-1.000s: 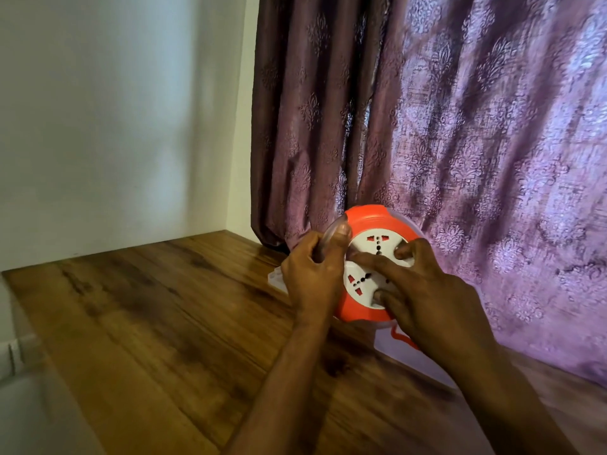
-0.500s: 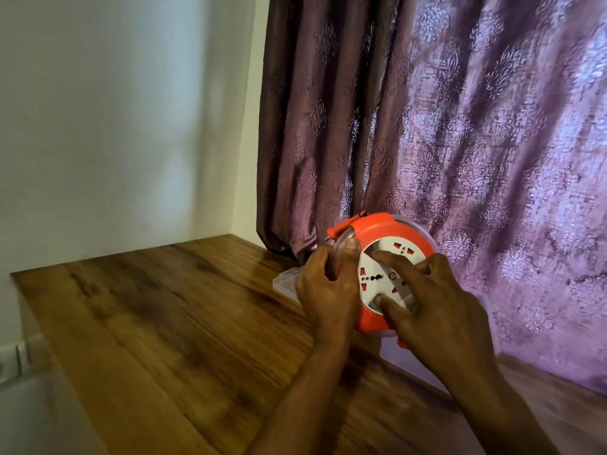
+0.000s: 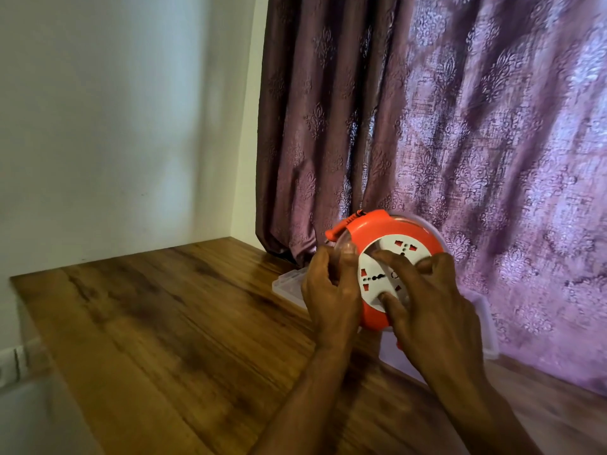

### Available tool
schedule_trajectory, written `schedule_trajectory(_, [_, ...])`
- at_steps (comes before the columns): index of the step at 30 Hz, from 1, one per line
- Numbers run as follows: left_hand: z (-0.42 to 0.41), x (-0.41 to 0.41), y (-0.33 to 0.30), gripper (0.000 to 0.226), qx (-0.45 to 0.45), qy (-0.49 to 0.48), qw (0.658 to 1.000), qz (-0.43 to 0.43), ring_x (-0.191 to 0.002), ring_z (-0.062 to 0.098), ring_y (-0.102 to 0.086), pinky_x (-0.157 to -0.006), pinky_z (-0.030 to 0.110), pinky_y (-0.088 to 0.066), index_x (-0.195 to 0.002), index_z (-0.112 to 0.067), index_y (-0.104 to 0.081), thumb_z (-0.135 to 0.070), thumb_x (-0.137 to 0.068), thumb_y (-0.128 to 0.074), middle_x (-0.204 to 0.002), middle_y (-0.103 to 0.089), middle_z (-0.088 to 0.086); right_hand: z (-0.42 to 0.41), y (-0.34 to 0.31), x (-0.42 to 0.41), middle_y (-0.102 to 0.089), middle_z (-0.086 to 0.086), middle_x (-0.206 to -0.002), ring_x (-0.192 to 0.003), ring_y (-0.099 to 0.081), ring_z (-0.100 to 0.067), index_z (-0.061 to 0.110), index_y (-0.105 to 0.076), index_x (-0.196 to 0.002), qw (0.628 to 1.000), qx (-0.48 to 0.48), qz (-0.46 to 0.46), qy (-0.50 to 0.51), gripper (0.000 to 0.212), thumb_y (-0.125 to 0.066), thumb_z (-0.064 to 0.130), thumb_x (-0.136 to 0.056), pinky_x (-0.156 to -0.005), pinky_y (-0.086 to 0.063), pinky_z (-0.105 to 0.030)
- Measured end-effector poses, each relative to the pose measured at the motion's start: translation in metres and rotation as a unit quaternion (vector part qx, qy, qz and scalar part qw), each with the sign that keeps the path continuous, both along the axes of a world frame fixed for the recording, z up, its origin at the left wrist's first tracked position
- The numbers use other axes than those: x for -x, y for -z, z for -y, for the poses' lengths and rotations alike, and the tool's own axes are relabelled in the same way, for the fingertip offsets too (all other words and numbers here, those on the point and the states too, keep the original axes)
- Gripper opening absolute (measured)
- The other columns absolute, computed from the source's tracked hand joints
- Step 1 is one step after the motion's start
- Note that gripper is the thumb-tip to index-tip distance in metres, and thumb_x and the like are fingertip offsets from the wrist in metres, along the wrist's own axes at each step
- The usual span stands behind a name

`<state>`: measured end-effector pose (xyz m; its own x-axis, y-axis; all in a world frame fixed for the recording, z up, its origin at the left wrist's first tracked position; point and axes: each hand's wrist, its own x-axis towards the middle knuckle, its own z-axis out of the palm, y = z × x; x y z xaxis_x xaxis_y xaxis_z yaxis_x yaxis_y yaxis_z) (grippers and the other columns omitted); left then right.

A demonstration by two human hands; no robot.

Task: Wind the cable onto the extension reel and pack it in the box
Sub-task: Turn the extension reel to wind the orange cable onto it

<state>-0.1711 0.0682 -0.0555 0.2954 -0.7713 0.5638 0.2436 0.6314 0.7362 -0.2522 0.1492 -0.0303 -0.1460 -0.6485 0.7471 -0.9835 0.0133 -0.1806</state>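
Hands sit in front of the reel, nearest the camera. Left hand (image 3: 330, 290) curls round the left rim of the round orange plastic extension reel (image 3: 394, 231) and grips it, thumb over the clear edge. Right hand (image 3: 433, 303) lies spread on the reel's white socket face (image 3: 382, 274), fingers bent, fingertips (image 3: 386, 298) pressing the plate, looks like it's turning it. Step in hand, I judge: winding. To do it well, keep the left grip firm so the body doesn't spin, rotate the white face in steady short turns, and watch the cable feeds flat into the groove without snagging. Orange cable end (image 3: 348, 221) sticks out at the reel's top left, just above the left hand; how much cable is left outside can't be told. Reel is held upright just above the brown wooden surface (image 3: 164, 323). Behind it, partly hidden, lies the clear plastic box (image 3: 289, 280), open, near the purple patterned curtain (image 3: 460, 126).
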Motion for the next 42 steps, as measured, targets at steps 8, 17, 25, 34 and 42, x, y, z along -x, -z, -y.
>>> schedule_trajectory(8, [0.009,-0.009,-0.011,0.029,-0.034,0.157,0.986,-0.032,-0.071,0.002,-0.072,-0.060,0.018,-0.058,-0.075,-0.047,-0.072,-0.065,-0.085,-0.051,-0.074,-0.076,-0.015,0.005,0.008,0.006,-0.035,-0.003,-0.120,-0.087,-0.064,-0.030,0.051,-0.046,-0.126,0.998,0.025,-0.053,-0.003,0.062,-0.065,0.015,-0.080,-0.057,-0.050,-0.034])
schedule_trajectory(17, [0.020,-0.014,-0.009,0.022,-0.094,0.139,0.976,-0.139,-0.069,0.011,-0.070,-0.067,0.036,-0.059,-0.082,-0.031,-0.074,-0.042,-0.093,-0.059,-0.076,-0.075,-0.005,0.011,0.019,0.003,-0.042,-0.008,-0.120,-0.074,-0.066,-0.030,0.050,-0.043,-0.129,0.997,-0.024,-0.077,-0.006,0.070,-0.071,0.015,-0.076,-0.048,-0.051,-0.036])
schedule_trajectory(25, [0.018,-0.013,-0.009,0.018,-0.057,0.076,0.988,-0.124,-0.065,0.001,-0.063,-0.064,0.025,-0.055,-0.077,-0.036,-0.069,-0.043,-0.090,-0.058,-0.072,-0.069,-0.013,0.006,0.019,-0.004,-0.040,-0.006,-0.118,-0.081,-0.064,-0.028,0.053,-0.040,-0.130,0.997,-0.055,-0.050,-0.009,0.061,-0.065,0.028,-0.080,-0.056,-0.050,-0.034])
schedule_trajectory(34, [0.012,-0.015,-0.014,0.016,-0.070,0.126,0.986,-0.082,-0.070,0.003,-0.073,-0.062,0.023,-0.060,-0.090,-0.032,-0.071,-0.039,-0.094,-0.058,-0.080,-0.075,-0.012,0.007,0.024,-0.008,-0.030,0.006,-0.109,-0.090,-0.060,-0.023,0.059,-0.034,-0.129,0.998,-0.049,0.028,-0.005,0.060,-0.064,0.039,-0.081,-0.069,-0.049,-0.035])
schedule_trajectory(42, [0.011,-0.015,-0.016,0.017,-0.051,0.134,0.987,-0.073,-0.062,-0.001,-0.066,-0.055,0.017,-0.052,-0.087,-0.026,-0.070,-0.034,-0.095,-0.058,-0.071,-0.072,-0.010,0.008,0.027,-0.011,-0.032,0.005,-0.111,-0.089,-0.060,-0.026,0.060,-0.033,-0.128,0.996,-0.029,0.078,0.005,0.061,-0.065,0.044,-0.078,-0.072,-0.051,-0.039])
